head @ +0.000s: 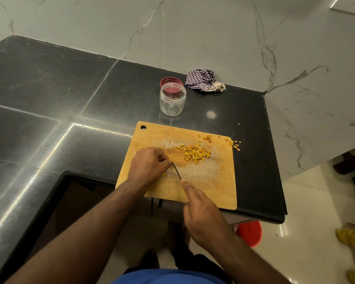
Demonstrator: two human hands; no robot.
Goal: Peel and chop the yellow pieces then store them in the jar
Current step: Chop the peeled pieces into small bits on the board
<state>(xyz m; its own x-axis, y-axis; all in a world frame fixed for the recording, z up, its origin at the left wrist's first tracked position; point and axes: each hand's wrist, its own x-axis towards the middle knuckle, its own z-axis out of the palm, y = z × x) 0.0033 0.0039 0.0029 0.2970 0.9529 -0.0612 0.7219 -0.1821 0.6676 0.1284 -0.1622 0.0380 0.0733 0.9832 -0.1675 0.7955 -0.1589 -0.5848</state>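
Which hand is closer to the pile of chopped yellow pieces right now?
Left. The left hand rests on the cutting board just left of the pile of chopped yellow pieces; the right hand, holding the knife, sits farther back, near the board's front edge.

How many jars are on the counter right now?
1: a clear, empty jar stands uncapped beyond the cutting board, in front of its red lid. None appear hidden.

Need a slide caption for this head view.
Right hand slices with a knife beside left hand; chopped yellow pieces piled, jar open.
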